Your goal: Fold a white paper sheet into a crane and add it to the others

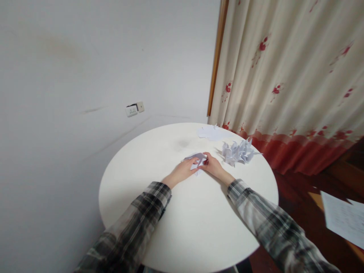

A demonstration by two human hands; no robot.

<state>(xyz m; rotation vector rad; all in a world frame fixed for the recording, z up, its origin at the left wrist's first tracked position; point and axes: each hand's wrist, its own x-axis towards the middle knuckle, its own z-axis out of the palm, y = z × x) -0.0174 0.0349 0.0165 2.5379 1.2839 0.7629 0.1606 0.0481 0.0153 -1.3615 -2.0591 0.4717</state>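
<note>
A small sheet of white paper (196,156), partly folded with a raised flap, is between my hands near the middle of the round white table (182,220). My left hand (184,169) is closed on its left side, with fingers and thumb on the paper. On the right edge, my right hand (212,165) pinches the paper between thumb and fingers. The fingers cover part of the folds, so their exact shape is hidden. Just to the right of my right hand lies a cluster of folded white paper pieces (239,152) with pointed tips.
Flat white paper sheets (212,132) lie at the table's far edge, with a small folded piece on top. Behind stand a wall with a socket (131,110) and a flowered curtain (284,76). Printed sheets (344,218) rest on a wooden surface at lower right.
</note>
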